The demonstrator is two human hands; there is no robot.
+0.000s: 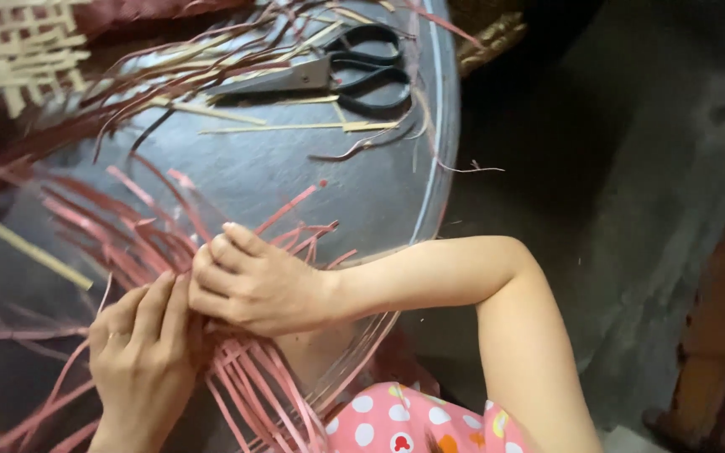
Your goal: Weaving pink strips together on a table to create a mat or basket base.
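Observation:
A loose woven piece of pink strips point(245, 377) lies on a dark round table point(354, 184), its free ends fanning out up and left. My left hand point(140, 352) presses down on the strips at the lower left, fingers together. My right hand point(249, 281) rests just above it, fingers curled over the pink strips where they cross. The two hands touch. The exact grip under the fingers is hidden.
Black-handled scissors point(337, 71) lie at the table's far side among pale cut strips point(295, 127). A pale woven lattice point(14, 50) sits at the top left. A long pale strip point(23, 243) crosses the left. The dark floor point(597, 168) lies right of the table edge.

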